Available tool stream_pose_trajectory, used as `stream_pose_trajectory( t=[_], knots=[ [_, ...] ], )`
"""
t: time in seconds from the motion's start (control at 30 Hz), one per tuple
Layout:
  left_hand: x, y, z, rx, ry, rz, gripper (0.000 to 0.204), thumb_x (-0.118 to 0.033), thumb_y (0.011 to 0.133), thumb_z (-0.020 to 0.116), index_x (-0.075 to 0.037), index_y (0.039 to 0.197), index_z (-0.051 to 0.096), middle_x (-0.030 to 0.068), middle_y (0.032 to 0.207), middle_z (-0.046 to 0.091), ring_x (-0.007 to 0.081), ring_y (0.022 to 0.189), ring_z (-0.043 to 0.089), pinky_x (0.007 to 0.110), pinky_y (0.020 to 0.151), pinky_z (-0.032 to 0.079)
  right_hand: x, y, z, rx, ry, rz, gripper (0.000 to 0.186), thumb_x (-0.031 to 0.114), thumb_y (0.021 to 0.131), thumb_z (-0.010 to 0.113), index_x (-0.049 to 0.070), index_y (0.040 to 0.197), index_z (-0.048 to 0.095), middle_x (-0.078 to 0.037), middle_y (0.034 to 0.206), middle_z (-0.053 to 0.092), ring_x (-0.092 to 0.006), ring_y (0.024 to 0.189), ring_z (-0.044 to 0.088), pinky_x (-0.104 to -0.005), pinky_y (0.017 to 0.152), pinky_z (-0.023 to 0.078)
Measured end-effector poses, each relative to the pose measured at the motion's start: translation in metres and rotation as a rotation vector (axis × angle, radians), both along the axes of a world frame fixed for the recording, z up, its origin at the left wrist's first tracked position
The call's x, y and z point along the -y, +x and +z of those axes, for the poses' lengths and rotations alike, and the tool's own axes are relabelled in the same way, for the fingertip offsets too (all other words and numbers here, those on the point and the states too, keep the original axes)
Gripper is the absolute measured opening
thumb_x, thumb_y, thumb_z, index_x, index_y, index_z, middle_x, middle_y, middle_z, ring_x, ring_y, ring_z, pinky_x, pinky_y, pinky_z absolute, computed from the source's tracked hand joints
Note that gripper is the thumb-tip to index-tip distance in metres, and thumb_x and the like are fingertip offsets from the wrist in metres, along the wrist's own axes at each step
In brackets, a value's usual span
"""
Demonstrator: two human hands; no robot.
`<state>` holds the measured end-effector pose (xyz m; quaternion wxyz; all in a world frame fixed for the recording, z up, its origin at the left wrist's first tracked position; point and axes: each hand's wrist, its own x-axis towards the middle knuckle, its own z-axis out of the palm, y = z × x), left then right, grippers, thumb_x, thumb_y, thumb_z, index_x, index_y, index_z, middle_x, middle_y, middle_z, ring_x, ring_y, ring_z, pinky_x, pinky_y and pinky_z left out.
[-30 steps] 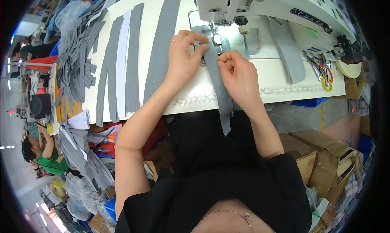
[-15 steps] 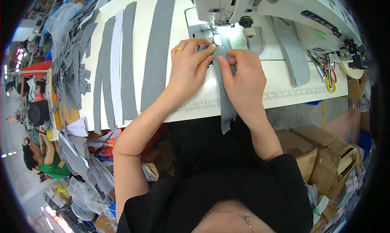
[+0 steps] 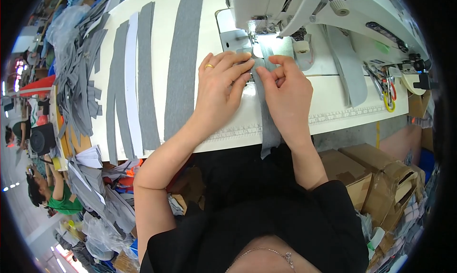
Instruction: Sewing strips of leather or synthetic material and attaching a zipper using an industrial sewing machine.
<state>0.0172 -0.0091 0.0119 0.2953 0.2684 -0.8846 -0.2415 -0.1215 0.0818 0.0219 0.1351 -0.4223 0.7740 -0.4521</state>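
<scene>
A long grey fabric strip (image 3: 269, 130) runs from under the needle area of a white sewing machine (image 3: 309, 9) toward me, its near end hanging over the table's front edge. At the strip's left side, just before the metal needle plate (image 3: 232, 39), my left hand (image 3: 221, 85) holds the cloth with fingertips and thumb; a ring is on one finger. My right hand (image 3: 289, 94) pinches the strip's right side between thumb and bent fingers. The fingertips of both hands are close together, near the lit presser foot (image 3: 257, 50). The cloth right under the fingers is partly hidden.
Several grey strips (image 3: 183, 59) and a white strip (image 3: 133, 82) lie on the left of the white table (image 3: 228, 132). A pile of grey strips (image 3: 78, 87) is farther left. Right are grey panels (image 3: 346, 68), scissors (image 3: 389, 99) and, below, cardboard boxes (image 3: 366, 173). A person in green (image 3: 64, 199) works at left.
The view has shifted slightly, so the machine and table sit a little differently in it. Both hands keep to the strip beside the needle, with only slight finger movement.
</scene>
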Motion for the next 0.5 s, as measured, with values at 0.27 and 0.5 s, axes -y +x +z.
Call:
stream_pose_trajectory(
  t=[0.27,0.5],
  knots=[
    [-0.003,0.002,-0.001,0.048,0.047,-0.025,0.033,-0.014,0.095,0.070,-0.011,0.128,0.071,0.0010,0.138,0.066,0.0283,0.134,0.055,0.063,0.121,0.019,0.001,-0.007,0.002,0.193,0.037,-0.003,0.015,0.010,0.093,0.074,0.003,0.098,0.061,-0.002,0.066,0.062,-0.0141,0.059,0.056,-0.0302,0.059,0.044],
    [-0.004,0.002,-0.001,0.159,0.037,-0.047,0.045,-0.017,0.095,0.070,-0.012,0.140,0.063,0.0016,0.150,0.058,0.0305,0.145,0.046,0.073,0.119,0.008,0.011,-0.010,0.000,0.177,0.028,0.033,0.017,0.003,0.095,0.070,0.003,0.091,0.054,0.001,0.070,0.051,-0.0061,0.063,0.044,-0.0255,0.057,0.037]
  ],
)
